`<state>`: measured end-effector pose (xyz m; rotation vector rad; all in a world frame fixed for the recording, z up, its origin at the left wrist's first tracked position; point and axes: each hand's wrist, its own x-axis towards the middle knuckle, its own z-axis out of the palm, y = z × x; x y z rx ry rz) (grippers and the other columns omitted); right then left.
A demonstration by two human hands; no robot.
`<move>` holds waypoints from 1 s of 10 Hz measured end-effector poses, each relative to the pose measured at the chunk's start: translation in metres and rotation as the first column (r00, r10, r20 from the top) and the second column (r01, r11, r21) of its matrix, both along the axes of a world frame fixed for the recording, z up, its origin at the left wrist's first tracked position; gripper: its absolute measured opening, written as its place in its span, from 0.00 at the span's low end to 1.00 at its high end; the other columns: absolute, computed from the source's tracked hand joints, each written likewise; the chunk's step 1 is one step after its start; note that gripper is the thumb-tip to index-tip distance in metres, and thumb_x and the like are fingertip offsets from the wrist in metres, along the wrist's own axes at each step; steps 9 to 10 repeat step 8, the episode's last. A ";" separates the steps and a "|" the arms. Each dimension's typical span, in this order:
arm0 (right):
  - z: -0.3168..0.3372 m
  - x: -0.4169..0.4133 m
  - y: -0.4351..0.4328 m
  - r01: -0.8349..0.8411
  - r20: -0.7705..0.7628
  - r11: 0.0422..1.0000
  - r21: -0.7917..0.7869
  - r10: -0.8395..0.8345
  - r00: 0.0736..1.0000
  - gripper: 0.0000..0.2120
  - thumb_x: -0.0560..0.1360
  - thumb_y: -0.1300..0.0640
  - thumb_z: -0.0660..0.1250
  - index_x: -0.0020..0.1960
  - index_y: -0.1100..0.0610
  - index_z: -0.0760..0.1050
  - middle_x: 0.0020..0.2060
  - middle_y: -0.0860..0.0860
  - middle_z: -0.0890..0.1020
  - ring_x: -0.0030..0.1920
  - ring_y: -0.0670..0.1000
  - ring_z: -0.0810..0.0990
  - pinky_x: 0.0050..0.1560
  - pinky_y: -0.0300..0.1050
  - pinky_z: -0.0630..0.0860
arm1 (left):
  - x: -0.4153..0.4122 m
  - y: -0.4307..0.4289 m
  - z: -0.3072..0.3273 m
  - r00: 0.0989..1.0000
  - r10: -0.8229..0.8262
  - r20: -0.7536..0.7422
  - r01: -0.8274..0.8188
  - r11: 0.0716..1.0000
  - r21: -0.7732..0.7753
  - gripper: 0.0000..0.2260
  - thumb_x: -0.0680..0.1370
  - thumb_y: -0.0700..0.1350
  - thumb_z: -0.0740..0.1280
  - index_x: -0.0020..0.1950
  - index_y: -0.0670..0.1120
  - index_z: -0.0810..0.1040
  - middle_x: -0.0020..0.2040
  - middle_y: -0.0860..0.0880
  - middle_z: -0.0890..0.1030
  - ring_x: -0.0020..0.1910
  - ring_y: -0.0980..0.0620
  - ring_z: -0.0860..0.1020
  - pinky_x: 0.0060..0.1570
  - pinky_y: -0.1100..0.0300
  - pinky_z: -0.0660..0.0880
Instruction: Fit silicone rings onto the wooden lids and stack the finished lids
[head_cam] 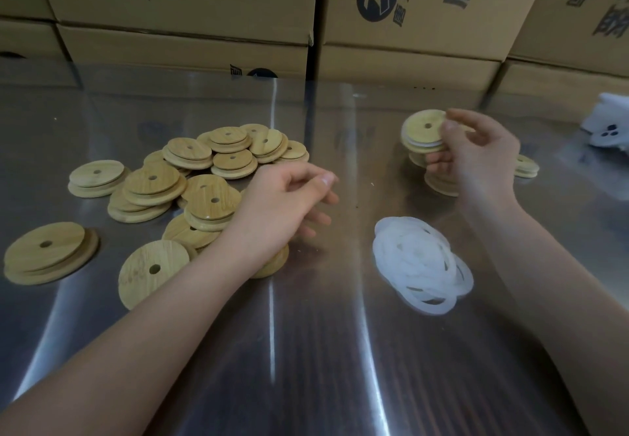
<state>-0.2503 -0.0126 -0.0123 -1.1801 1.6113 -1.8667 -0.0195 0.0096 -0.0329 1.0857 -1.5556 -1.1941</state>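
A loose pile of bare wooden lids (204,170), each with a small hole, covers the left half of the steel table (306,350). My left hand (286,211) hovers over the pile's right edge with its fingers loosely curled, holding nothing. A heap of white silicone rings (420,262) lies right of centre. Farther back on the right, my right hand (476,160) grips a ringed lid (422,131) between thumb and fingers, just above a short stack of finished lids (439,183) that the hand partly hides.
Printed cardboard boxes (408,10) form a wall along the table's far edge. One more lid with a ring (526,165) lies right of the stack. A white object (609,122) sits at the far right edge.
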 end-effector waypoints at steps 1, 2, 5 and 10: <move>-0.001 -0.019 -0.006 0.109 -0.017 0.993 0.035 -0.109 0.994 0.07 0.79 0.59 0.65 0.56 0.52 0.78 0.33 0.52 0.82 0.27 0.48 0.81 0.30 0.40 0.79 | -0.003 0.004 -0.002 0.994 -0.030 0.104 0.038 0.997 -0.072 0.07 0.81 0.43 0.65 0.49 0.46 0.82 0.40 0.49 0.85 0.35 0.51 0.83 0.34 0.58 0.79; -0.004 -0.030 -0.009 0.153 -0.035 0.984 0.087 -0.151 0.988 0.06 0.79 0.59 0.66 0.54 0.52 0.78 0.31 0.52 0.82 0.24 0.47 0.81 0.25 0.36 0.75 | -0.004 0.006 -0.006 0.969 -0.047 0.244 0.092 0.979 -0.179 0.06 0.80 0.42 0.66 0.47 0.46 0.83 0.38 0.51 0.84 0.35 0.50 0.83 0.38 0.57 0.80; -0.015 -0.044 -0.013 0.390 -0.517 0.911 0.132 -0.272 0.811 0.13 0.78 0.54 0.60 0.59 0.54 0.79 0.55 0.54 0.82 0.56 0.56 0.77 0.49 0.41 0.64 | -0.003 0.007 -0.009 0.870 -0.032 0.491 0.211 0.926 -0.313 0.06 0.79 0.46 0.67 0.48 0.53 0.84 0.39 0.57 0.83 0.39 0.61 0.80 0.41 0.64 0.75; -0.009 -0.043 -0.010 0.397 -0.442 0.917 0.051 -0.336 0.832 0.13 0.78 0.56 0.59 0.58 0.56 0.78 0.49 0.52 0.81 0.52 0.52 0.77 0.50 0.41 0.67 | -0.001 0.006 -0.010 0.841 -0.001 0.540 0.223 0.912 -0.345 0.06 0.79 0.49 0.66 0.49 0.56 0.83 0.39 0.59 0.82 0.40 0.62 0.78 0.39 0.66 0.73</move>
